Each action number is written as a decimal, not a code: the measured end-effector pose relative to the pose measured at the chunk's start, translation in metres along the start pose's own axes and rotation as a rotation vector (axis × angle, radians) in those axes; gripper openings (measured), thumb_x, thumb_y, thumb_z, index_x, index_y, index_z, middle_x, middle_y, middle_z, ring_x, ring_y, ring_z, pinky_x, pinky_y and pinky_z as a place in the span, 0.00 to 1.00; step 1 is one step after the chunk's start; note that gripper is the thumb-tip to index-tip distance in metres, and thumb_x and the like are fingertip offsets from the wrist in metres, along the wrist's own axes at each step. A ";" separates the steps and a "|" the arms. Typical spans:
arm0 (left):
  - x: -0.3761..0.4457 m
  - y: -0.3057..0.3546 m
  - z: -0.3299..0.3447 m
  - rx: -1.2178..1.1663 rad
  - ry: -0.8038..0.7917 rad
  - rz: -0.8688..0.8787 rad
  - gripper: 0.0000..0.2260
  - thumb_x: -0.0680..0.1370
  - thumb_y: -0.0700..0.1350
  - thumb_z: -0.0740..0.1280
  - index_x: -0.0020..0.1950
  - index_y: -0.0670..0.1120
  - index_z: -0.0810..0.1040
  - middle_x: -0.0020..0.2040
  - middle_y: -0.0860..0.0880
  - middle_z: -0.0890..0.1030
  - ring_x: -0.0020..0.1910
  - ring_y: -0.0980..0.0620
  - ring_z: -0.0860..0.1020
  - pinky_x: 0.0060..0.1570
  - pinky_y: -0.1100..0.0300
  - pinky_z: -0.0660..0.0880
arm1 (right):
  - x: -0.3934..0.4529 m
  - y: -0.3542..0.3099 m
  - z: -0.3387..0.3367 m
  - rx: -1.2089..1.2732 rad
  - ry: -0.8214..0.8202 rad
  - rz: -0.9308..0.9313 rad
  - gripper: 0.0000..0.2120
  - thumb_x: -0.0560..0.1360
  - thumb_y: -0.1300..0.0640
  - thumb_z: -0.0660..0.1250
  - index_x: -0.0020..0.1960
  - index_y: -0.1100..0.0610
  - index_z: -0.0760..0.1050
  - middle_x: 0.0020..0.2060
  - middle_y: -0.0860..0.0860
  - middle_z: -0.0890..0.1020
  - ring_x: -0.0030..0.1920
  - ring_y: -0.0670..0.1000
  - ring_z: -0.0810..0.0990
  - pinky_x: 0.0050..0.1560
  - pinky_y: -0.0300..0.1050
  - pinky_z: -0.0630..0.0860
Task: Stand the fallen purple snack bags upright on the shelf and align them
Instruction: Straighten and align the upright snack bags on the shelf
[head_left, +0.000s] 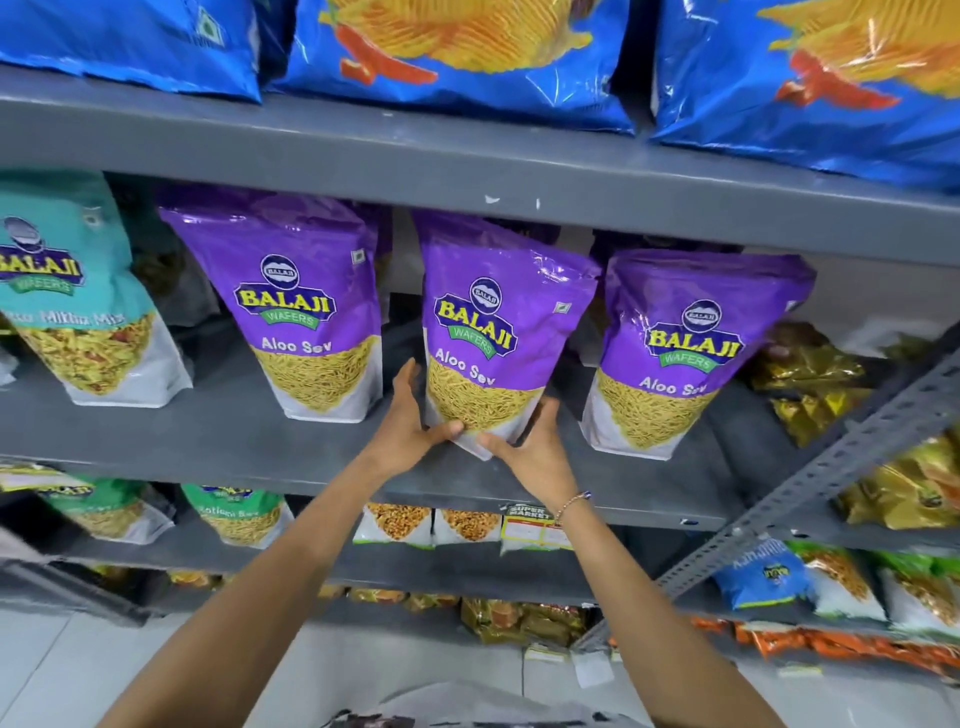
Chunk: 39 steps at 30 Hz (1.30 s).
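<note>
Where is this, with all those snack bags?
Most likely a grocery shop aisle. Grey metal shelves hold rows of matching purple Aloo Sev snack bags, big blue chip bags sit above, and a small label reading "Super Market" hangs on a lower shelf.

A grocery shop aisle, seen from a shopper's height. Grey metal shelving runs in tiers, braced at 3 o'clock by a slotted steel upright. Identical purple snack bags marked "Balaji Wafers, Aloo Sev" stand facing out in a row at the centre, with a teal bag of the same brand at 9 o'clock. Large blue crisp packets fill the tier at 12 o'clock. At 6 o'clock, smaller packets crowd the lower tiers, and a shelf-edge label reads "Super Market". Gold-wrapped packets are stacked at 3 o'clock. Pale floor tiles show at 7 o'clock.
</note>
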<state>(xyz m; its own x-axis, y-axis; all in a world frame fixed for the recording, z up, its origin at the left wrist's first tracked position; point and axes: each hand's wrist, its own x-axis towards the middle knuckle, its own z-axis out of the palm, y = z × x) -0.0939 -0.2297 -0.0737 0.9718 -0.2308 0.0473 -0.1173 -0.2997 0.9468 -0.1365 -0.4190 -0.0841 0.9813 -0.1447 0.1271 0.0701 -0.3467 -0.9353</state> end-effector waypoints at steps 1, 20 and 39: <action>0.004 0.000 -0.003 -0.002 -0.028 -0.001 0.49 0.70 0.42 0.74 0.75 0.42 0.40 0.76 0.47 0.54 0.74 0.54 0.55 0.69 0.61 0.56 | 0.001 0.000 0.000 -0.004 0.001 0.009 0.34 0.62 0.47 0.79 0.57 0.48 0.59 0.55 0.43 0.73 0.55 0.41 0.73 0.44 0.22 0.70; 0.019 0.000 -0.008 0.061 0.085 -0.001 0.28 0.59 0.48 0.81 0.48 0.52 0.66 0.47 0.56 0.78 0.45 0.64 0.75 0.36 0.77 0.70 | 0.036 0.008 -0.015 0.185 -0.204 0.055 0.29 0.72 0.64 0.70 0.67 0.56 0.59 0.65 0.55 0.74 0.62 0.49 0.76 0.59 0.37 0.76; 0.017 -0.006 0.001 -0.018 0.060 -0.025 0.42 0.58 0.51 0.81 0.66 0.50 0.62 0.61 0.52 0.75 0.59 0.53 0.75 0.54 0.59 0.74 | -0.009 0.000 -0.139 0.156 0.887 -0.188 0.23 0.77 0.52 0.64 0.64 0.61 0.60 0.64 0.61 0.67 0.56 0.40 0.72 0.56 0.29 0.69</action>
<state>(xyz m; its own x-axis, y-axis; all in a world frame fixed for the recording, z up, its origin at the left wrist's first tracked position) -0.0768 -0.2330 -0.0793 0.9850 -0.1674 0.0418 -0.0894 -0.2878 0.9535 -0.1702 -0.5465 -0.0392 0.4587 -0.7787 0.4281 0.3013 -0.3170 -0.8993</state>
